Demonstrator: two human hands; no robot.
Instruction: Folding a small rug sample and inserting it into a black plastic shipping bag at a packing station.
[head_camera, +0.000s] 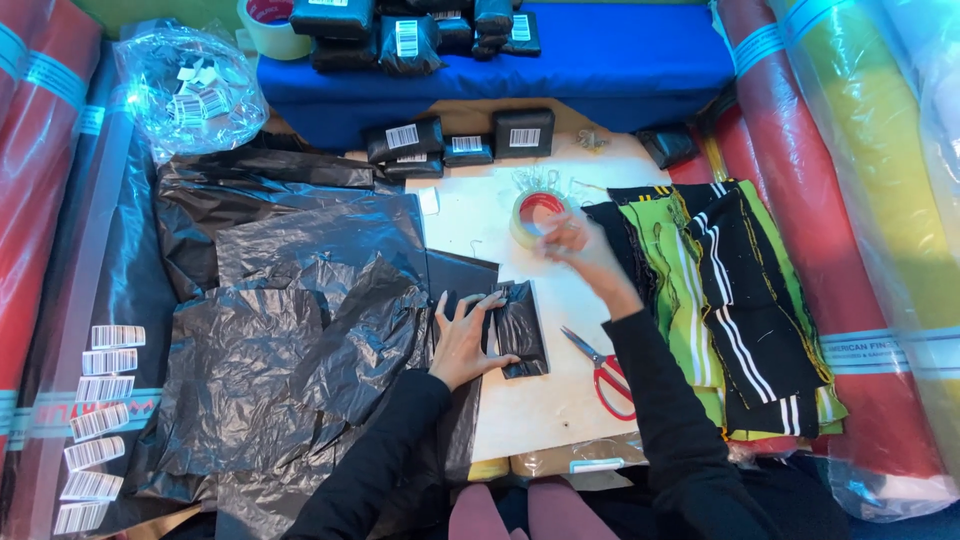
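My left hand (462, 335) lies flat, fingers spread, on a small parcel wrapped in black plastic (522, 330) at the middle of the pale table (545, 400). My right hand (583, 250) reaches toward the far side and touches a roll of clear tape with a red core (532, 215); the hand is blurred, and its fingers look closed on the roll's edge. Red-handled scissors (605, 372) lie just right of the parcel, under my right forearm.
Loose black plastic bags (300, 330) pile up on the left. Wrapped black parcels with white labels (460, 140) sit at the back, more on a blue cushion (620, 60). Folded green, black and white striped fabric (740, 300) is stacked on the right. Label strips (100, 420) lie far left.
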